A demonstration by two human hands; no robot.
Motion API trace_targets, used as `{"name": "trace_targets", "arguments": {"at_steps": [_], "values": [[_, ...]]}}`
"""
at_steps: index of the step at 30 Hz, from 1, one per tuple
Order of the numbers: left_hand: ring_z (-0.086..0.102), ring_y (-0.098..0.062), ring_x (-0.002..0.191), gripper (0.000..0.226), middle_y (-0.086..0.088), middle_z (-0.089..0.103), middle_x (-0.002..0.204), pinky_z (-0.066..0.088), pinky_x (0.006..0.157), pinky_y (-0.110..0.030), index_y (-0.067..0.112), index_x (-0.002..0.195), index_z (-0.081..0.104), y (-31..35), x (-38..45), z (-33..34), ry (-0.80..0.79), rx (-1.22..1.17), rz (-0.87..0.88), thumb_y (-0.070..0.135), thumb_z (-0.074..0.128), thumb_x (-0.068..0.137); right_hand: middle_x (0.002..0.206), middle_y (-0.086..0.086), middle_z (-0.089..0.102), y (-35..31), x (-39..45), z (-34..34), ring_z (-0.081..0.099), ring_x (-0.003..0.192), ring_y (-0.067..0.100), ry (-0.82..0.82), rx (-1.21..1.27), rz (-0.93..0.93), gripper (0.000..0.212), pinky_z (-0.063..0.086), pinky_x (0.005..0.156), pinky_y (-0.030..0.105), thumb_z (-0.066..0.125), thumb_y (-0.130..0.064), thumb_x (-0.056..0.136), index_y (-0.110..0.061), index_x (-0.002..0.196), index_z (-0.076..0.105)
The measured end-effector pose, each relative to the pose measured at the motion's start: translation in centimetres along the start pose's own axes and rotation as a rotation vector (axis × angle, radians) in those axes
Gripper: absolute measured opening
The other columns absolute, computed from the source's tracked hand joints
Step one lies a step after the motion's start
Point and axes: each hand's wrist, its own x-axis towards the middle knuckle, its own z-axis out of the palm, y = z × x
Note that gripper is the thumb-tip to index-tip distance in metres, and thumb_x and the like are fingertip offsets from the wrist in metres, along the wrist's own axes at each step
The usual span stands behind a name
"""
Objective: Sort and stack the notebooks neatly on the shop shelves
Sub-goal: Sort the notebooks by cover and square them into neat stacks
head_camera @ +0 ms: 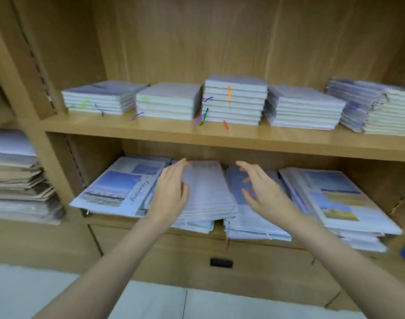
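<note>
Both hands reach into the lower shelf point(220, 229), fingers loose: left hand point(171, 192) rests on the middle notebook stack point(206, 192), right hand point(263, 192) hovers beside it, holding nothing.

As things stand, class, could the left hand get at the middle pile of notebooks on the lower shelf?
Probably yes. The left hand already lies open along the left side of the middle pile, with nothing between them. The upper shelf leaves clear space above the pile.

Two wooden shelves point(220, 137) carry notebook stacks point(235, 100) above, looser overlapping piles point(203, 192) below
</note>
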Motion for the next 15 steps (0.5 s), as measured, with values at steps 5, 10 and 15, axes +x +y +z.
{"name": "trace_targets", "arguments": {"at_steps": [5, 10, 15], "values": [[0.037, -0.030, 0.129, 0.051, -0.012, 0.043, 0.139, 0.030, 0.102, -0.037, 0.007, 0.134, 0.042, -11.2, -2.0, -2.7, -0.162, 0.173, -0.270, 0.007, 0.055, 0.085, 0.138, 0.002, 0.031, -4.4, 4.8, 8.9, 0.046, 0.117, 0.022, -0.202, 0.136, 0.003, 0.056, 0.040, 0.093, 0.029, 0.052, -0.026, 0.094, -0.018, 0.143, 0.026], [0.027, -0.018, 0.139, 0.081, 0.003, 0.039, 0.146, 0.015, 0.110, -0.037, 0.023, 0.130, 0.051, -19.7, -3.3, -5.4, -0.404, 0.318, -0.259, 0.074, 0.045, 0.067, 0.139, 0.005, 0.031, -10.3, 9.6, 17.4, 0.033, 0.131, 0.024, -0.308, 0.284, -0.003, 0.063, 0.027, 0.101, 0.023, 0.068, -0.036, 0.082, -0.019, 0.136, 0.041], [0.029, -0.016, 0.137, 0.078, 0.006, 0.038, 0.146, 0.020, 0.113, -0.038, 0.030, 0.132, 0.048, -23.5, -1.6, -6.5, -0.556, 0.138, -0.212, 0.073, 0.058, 0.067, 0.154, 0.008, 0.006, -14.1, 12.0, 23.0, 0.021, 0.139, 0.031, -0.330, 0.272, 0.149, 0.079, 0.029, 0.111, 0.036, 0.076, -0.040, 0.073, -0.025, 0.140, 0.037]]}}
